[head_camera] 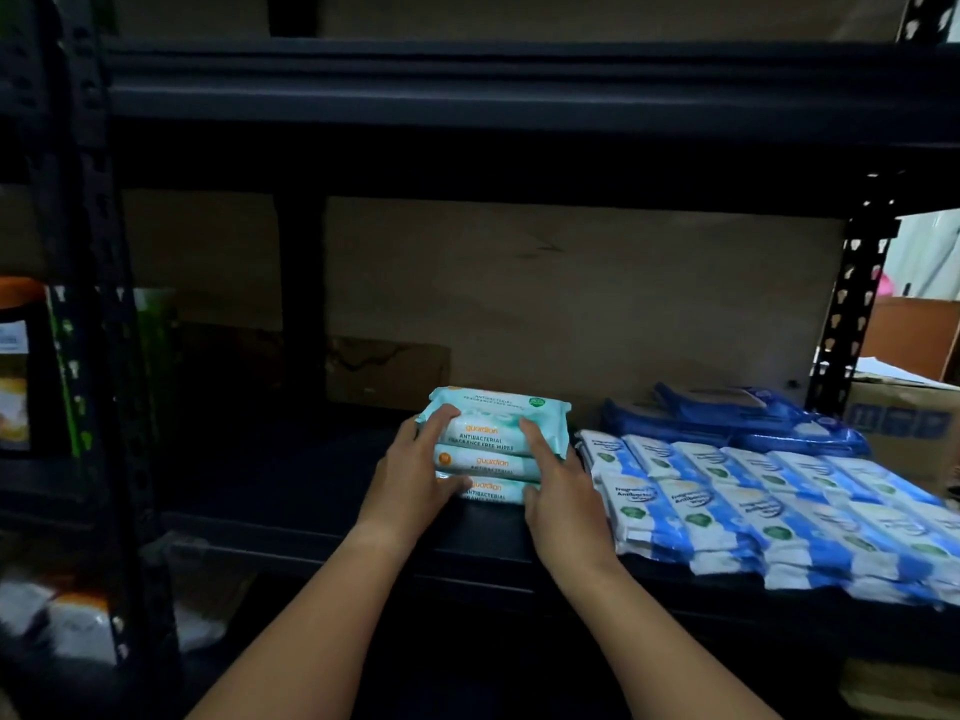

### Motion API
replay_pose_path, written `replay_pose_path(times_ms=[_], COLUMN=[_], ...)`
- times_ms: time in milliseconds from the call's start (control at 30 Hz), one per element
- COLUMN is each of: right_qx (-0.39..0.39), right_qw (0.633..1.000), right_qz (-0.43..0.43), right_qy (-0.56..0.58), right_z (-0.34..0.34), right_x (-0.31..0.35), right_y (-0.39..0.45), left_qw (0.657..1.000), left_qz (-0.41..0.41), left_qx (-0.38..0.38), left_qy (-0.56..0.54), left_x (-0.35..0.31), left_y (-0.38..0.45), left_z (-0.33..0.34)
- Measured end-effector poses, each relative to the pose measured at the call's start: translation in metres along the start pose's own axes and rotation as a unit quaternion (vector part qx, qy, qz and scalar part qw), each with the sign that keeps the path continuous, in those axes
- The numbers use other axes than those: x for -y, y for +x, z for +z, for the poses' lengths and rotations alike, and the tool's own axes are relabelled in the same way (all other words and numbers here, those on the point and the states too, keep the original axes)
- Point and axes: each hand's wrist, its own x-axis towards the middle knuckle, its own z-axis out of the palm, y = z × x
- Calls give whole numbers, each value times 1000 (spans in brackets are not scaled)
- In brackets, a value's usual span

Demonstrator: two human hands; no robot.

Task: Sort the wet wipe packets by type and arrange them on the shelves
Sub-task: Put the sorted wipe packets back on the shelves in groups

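The view was dim and soft; daylight entered at the right edge, the left lay in shadow, edges bowed.

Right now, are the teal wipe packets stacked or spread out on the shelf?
Stacked. Three teal packets lie one upon another on the shelf, left hand and right hand holding the pile's sides.
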Motion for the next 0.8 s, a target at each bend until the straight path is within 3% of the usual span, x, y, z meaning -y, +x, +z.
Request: replay_pose_path(times_ms=[300,467,667,800], right_qx=[29,48,-20,-85], right_qw=[998,999,1000,994], right_qz=[-7,-5,2,-66], right_qy=[48,-2,-20,4], right_z=[-2,-8,-9,5], right_x=[-3,-1,20,40], right_y=[8,-18,-70,-110], left_qw=[1000,997,1000,994], left_qz=[-3,-48,19,60], left_qx=[23,56,-4,-75], left_qy=[11,33,-4,45], left_x=[3,-4,-14,-3], left_y=[5,-24,-91,-147], left_z=[9,1,-14,-14])
